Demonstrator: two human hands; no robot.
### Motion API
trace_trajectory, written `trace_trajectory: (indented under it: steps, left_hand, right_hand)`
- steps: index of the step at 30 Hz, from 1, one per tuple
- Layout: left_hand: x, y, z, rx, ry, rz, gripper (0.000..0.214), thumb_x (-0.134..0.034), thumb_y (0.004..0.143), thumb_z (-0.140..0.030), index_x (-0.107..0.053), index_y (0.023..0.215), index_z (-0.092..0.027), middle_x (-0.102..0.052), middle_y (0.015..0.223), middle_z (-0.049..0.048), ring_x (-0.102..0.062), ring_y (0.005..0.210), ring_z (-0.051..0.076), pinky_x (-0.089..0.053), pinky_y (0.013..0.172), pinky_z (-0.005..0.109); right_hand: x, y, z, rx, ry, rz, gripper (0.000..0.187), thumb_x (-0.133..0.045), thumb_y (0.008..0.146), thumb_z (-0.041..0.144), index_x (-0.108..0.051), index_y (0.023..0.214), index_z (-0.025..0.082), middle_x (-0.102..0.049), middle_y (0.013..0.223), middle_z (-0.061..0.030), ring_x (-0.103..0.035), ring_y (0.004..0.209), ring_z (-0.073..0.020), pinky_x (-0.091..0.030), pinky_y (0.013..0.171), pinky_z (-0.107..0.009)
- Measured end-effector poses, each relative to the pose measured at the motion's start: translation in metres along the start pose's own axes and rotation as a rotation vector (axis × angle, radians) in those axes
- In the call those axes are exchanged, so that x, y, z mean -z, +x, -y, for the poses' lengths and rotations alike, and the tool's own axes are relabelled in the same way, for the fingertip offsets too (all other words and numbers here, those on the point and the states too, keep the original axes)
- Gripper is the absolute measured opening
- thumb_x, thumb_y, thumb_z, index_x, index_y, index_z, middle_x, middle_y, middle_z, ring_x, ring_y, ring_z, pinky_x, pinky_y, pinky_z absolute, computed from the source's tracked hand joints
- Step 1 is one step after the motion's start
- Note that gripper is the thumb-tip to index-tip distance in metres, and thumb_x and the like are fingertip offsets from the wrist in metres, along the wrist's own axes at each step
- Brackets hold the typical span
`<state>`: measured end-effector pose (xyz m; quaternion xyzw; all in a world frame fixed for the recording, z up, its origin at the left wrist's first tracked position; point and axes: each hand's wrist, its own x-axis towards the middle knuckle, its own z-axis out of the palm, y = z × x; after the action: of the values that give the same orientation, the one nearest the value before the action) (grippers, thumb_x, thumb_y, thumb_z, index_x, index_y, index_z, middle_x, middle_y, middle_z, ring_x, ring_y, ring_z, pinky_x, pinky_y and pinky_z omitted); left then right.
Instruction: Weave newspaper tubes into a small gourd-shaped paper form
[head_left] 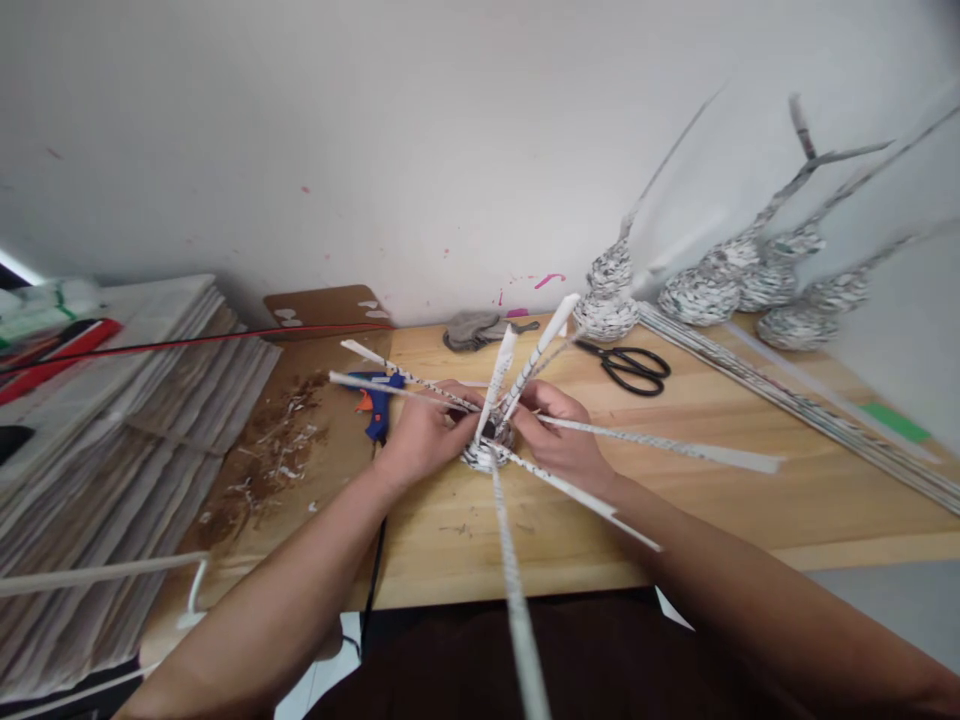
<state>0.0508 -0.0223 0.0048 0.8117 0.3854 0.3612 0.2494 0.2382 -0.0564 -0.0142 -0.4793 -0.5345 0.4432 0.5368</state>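
Note:
A small round base woven from rolled newspaper tubes (pixel 480 460) sits on the wooden table, and several long paper tubes fan out from it. Curled around its left side, my left hand (pixel 427 430) has its fingers closed by the base of the tubes. My right hand (pixel 566 435) pinches at the right side of the weaving, where a paper tube (pixel 660 443) stretches off to the right. One tube (pixel 517 600) runs toward my body. Both sets of fingertips are partly hidden by the tubes.
A blue glue gun (pixel 380 405) lies left of my left hand. Black scissors (pixel 634 368) and a grey glove (pixel 474 330) rest behind. Finished woven gourd shapes (pixel 607 300) stand along the wall. Long paper tubes (pixel 795 400) lie at right; stacked newspapers (pixel 172 430) stand left.

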Motion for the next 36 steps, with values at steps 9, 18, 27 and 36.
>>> trace_trajectory:
  steps: [9, 18, 27, 36]
  left_hand:
    - [-0.004, -0.004, 0.000, 0.203, -0.138, 0.018, 0.010, -0.069, 0.079, -0.018, -0.076, 0.085, -0.015, -0.075, 0.080, 0.0040, -0.067, 0.071, 0.015, -0.051, 0.066, 0.022]
    - [-0.003, -0.003, -0.003, 0.293, -0.158, -0.010, 0.010, -0.070, 0.076, -0.021, -0.077, 0.080, -0.016, -0.075, 0.073, 0.0025, -0.066, 0.064, 0.015, -0.050, 0.059, 0.022]
    - [-0.005, -0.005, 0.004, 0.293, -0.207, -0.024, 0.015, -0.071, 0.076, -0.022, -0.079, 0.088, -0.018, -0.079, 0.080, 0.0024, -0.071, 0.070, 0.016, -0.053, 0.064, 0.022]
    - [-0.002, -0.005, -0.003, 0.286, -0.210, 0.004, 0.015, -0.071, 0.078, -0.025, -0.077, 0.089, -0.017, -0.078, 0.079, 0.0020, -0.069, 0.068, 0.015, -0.052, 0.064, 0.022]
  right_hand:
    - [0.004, 0.013, -0.008, -0.284, 0.004, -0.008, 0.020, -0.070, 0.074, 0.037, -0.063, 0.068, 0.020, -0.062, 0.059, 0.0017, -0.056, 0.055, -0.0139, -0.043, 0.054, -0.027]
    - [0.002, 0.007, 0.007, -0.601, 0.390, 0.116, 0.032, -0.078, 0.075, 0.044, -0.063, 0.064, 0.018, -0.062, 0.056, -0.0004, -0.053, 0.047, -0.0105, -0.036, 0.041, -0.021]
    - [0.000, 0.002, 0.008, -0.522, 0.560, 0.103, 0.027, -0.084, 0.067, 0.036, -0.068, 0.080, 0.018, -0.072, 0.078, -0.0028, -0.066, 0.068, -0.0154, -0.054, 0.064, -0.027]
    - [-0.001, 0.000, 0.003, -0.414, 0.157, 0.160, 0.040, -0.077, 0.074, 0.053, -0.063, 0.065, 0.017, -0.058, 0.054, 0.0021, -0.048, 0.045, -0.0091, -0.034, 0.042, -0.023]
